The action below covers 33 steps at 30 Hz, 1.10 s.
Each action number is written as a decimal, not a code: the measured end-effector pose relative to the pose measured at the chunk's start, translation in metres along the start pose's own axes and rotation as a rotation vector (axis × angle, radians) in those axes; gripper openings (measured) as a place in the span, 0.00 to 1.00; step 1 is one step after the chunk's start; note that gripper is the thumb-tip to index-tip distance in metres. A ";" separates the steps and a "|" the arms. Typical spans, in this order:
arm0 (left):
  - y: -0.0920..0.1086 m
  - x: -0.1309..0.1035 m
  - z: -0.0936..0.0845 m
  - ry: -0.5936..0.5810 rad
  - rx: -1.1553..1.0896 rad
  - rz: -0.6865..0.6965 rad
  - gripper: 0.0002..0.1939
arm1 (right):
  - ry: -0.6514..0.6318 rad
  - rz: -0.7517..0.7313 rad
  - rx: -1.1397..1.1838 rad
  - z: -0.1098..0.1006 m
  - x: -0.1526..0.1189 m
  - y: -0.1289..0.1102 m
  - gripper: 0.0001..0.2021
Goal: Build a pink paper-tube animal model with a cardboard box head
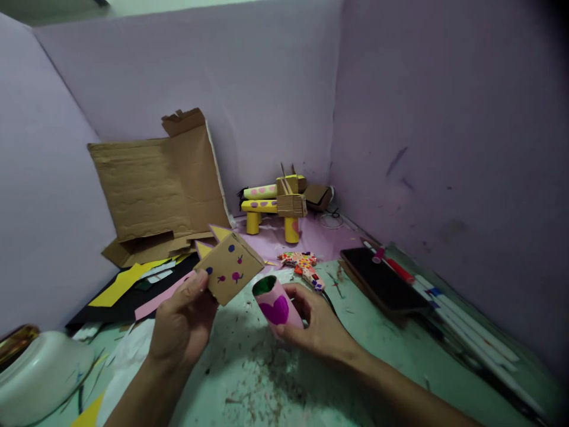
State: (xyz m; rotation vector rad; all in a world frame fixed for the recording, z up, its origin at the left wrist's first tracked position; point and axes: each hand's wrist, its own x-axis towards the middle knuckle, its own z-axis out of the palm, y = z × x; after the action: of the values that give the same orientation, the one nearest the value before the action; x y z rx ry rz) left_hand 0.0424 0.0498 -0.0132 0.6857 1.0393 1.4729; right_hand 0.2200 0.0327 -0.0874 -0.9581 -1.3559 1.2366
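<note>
My left hand (pixel 182 317) is closed on a cardboard cat-like face (pixel 231 270), a square brown piece with yellow pointed ears and small blue and purple drawings. It is held tilted above the table. My right hand (pixel 317 317) grips a pink cardboard tube (pixel 278 308) with a purple heart on its side and a dark green inside. The tube leans to the left, its open end facing up. A small gap lies between the cardboard face and the tube. Just beyond my right hand is a glue gun (pixel 304 267) covered in a colourful pattern.
Yellow cardboard animal figures (pixel 278 204) stand at the back. A folded cardboard sheet (pixel 155 190) leans against the wall. Yellow paper (pixel 127 284) lies at left, near a white pot (pixel 44 373). A dark phone-like slab (pixel 382 279) and several pens (pixel 471 329) line the right side.
</note>
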 end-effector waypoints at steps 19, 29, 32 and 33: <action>-0.007 -0.006 0.005 -0.127 0.193 0.198 0.13 | -0.036 -0.071 -0.075 -0.002 0.000 -0.001 0.19; -0.011 -0.010 0.007 -0.045 0.148 0.216 0.02 | -0.071 -0.042 -0.121 -0.002 0.000 -0.001 0.21; -0.012 -0.011 0.008 -0.054 0.164 0.228 0.03 | -0.068 -0.035 -0.115 -0.002 0.000 -0.001 0.21; -0.013 -0.011 0.008 -0.069 0.172 0.230 0.03 | -0.064 -0.034 -0.105 -0.002 0.000 -0.001 0.21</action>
State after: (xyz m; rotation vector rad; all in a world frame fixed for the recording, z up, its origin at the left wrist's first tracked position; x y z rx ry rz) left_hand 0.0573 0.0406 -0.0193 0.9989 1.0693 1.5556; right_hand 0.2224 0.0332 -0.0868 -0.9708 -1.4941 1.1888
